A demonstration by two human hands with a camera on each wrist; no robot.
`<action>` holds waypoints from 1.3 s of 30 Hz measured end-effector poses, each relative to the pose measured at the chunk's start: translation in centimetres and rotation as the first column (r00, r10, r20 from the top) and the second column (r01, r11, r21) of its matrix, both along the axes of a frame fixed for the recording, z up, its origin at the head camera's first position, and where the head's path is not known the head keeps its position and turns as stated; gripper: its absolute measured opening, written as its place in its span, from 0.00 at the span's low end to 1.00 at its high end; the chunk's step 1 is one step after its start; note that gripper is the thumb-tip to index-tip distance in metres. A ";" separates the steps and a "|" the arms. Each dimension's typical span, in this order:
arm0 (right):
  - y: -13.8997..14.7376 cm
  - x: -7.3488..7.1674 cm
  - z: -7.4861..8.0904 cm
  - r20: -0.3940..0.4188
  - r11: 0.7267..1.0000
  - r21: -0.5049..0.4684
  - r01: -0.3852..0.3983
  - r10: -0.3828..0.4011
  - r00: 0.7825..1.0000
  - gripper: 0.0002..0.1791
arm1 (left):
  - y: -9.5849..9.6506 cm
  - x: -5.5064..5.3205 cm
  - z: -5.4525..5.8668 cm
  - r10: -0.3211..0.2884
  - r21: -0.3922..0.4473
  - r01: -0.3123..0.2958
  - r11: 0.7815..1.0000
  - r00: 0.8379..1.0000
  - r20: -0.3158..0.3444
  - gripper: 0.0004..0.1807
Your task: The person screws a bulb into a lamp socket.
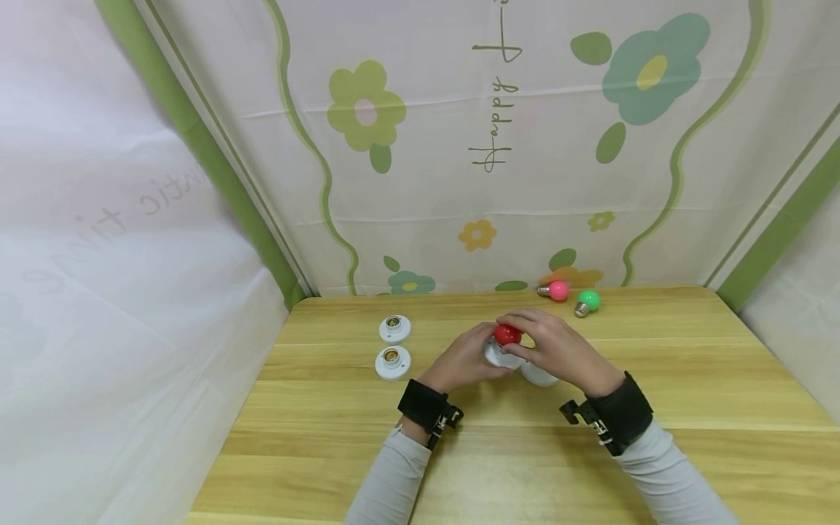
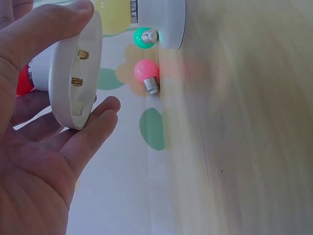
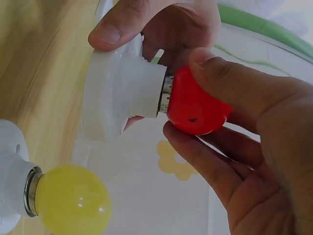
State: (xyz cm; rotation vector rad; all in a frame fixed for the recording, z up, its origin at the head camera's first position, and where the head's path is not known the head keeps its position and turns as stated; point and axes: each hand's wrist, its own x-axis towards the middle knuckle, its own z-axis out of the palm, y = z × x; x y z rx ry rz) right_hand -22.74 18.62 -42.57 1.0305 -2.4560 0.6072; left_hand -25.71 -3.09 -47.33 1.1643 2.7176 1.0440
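My left hand (image 1: 467, 359) grips a white round lamp socket (image 3: 110, 95) by its base, lifted off the table; the underside with brass terminals faces the left wrist camera. A red bulb (image 3: 195, 103) sits in the socket's mouth, a band of its metal cap showing at the rim. Around the red globe, my right hand (image 1: 558, 348) pinches with thumb and fingers. Just beside, a second white socket (image 1: 540, 375) stands on the table, carrying a yellow bulb (image 3: 73, 200); in the head view that bulb is hidden by the right hand.
Two bulbless white sockets, a rear one (image 1: 395, 329) and a nearer one (image 1: 393, 362), stand left of the hands. At the table's back edge lie a pink bulb (image 1: 558, 290) and a green bulb (image 1: 588, 301). A printed curtain (image 1: 420, 182) hangs behind the wooden table (image 1: 315, 452).
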 end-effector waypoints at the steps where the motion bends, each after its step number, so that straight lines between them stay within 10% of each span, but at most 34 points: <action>1: 0.0 0.0 0.0 0.000 1.000 -0.003 0.004 -0.004 1.000 0.25 | 0.0 0.0 0.0 -0.001 0.001 0.001 1.000 1.000 -0.004 0.42; 18: 0.0 -0.4 -0.2 0.014 0.999 -0.037 0.004 -0.004 1.000 0.27 | -0.2 0.0 0.1 0.027 0.032 -0.028 0.999 1.000 0.006 0.41; 28: 0.3 -0.5 -0.2 0.024 0.997 -0.069 -0.022 0.023 0.999 0.26 | -0.7 0.0 0.4 0.042 0.132 -0.065 0.989 0.984 0.173 0.44; 39: 0.3 -0.6 -0.5 0.047 0.999 -0.045 -0.019 0.021 0.999 0.24 | -1.0 -0.1 0.7 -0.013 0.246 -0.008 0.969 0.997 0.082 0.33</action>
